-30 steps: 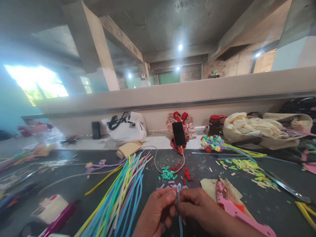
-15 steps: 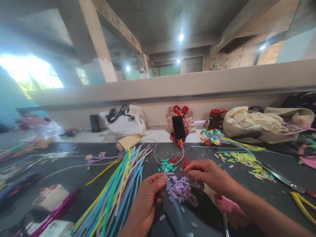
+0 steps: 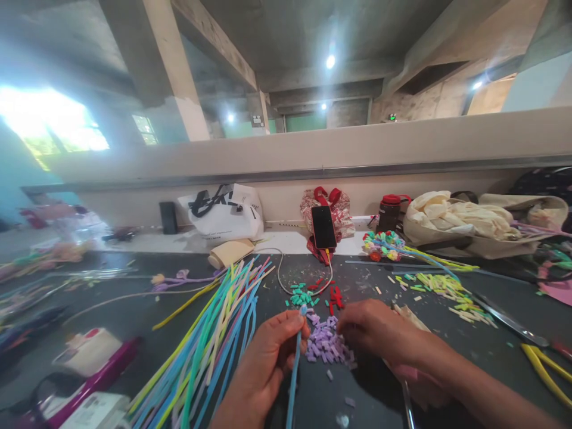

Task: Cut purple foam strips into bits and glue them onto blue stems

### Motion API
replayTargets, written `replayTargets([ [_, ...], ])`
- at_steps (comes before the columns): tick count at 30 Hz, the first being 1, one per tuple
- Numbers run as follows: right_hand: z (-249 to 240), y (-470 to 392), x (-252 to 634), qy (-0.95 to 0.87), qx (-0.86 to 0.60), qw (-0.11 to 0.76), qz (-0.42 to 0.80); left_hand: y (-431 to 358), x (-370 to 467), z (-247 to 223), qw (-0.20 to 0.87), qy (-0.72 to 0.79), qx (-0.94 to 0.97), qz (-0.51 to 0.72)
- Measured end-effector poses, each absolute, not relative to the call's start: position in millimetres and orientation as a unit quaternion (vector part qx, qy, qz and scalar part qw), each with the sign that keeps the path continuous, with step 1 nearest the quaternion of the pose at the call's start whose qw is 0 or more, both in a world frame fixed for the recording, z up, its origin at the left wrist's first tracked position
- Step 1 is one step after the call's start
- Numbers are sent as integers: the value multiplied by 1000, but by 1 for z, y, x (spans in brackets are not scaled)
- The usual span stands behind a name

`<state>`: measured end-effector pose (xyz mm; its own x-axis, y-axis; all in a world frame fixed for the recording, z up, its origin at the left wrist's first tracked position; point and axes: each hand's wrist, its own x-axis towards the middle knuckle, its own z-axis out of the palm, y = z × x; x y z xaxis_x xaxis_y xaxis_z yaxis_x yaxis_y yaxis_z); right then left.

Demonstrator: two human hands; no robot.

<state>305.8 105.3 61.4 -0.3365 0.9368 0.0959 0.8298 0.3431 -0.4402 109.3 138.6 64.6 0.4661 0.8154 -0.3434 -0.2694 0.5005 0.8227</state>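
My left hand (image 3: 277, 342) pinches the top of a blue fuzzy stem (image 3: 294, 375), which hangs down toward the front edge of the view. A small pale tip shows above its fingertips. My right hand (image 3: 373, 328) reaches down at the right side of a pile of short purple pieces (image 3: 324, 342); its fingertips are hidden, so I cannot make out what they touch. Behind the purple pile lie short green pieces (image 3: 301, 296) and red pieces (image 3: 335, 298). Long coloured stems (image 3: 214, 339) are spread to the left of my left hand.
A phone (image 3: 323, 227) on a cable leans against a patterned bag. Yellow-green pieces (image 3: 440, 289), tweezers (image 3: 509, 322) and yellow-handled pliers (image 3: 543, 372) lie at right. A purple tool (image 3: 96, 381) is at front left. A white bag (image 3: 227, 214) stands behind.
My right hand has turned downward and lowered toward the purple pile. The blue stem's lower end has swung to the left, while my left hand keeps its pinch.
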Motion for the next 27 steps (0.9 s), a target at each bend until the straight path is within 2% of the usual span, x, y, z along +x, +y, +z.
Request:
replayTargets([
  [5,55,100,297,-854,-487,136,122,139,113,60,790,376,367,316],
  [11,46,102,291,-850,-512,97,78,138,116,61,784,382,389,296],
  [15,51,103,292,-818,-542,164,102,137,119,57,773,389,413,285],
  [21,55,103,289,-727,-561,300,258,136,125,45,744,395,434,320],
  [27,58,100,280,-685,-541,354,337,139,130,36,726,417,432,336],
])
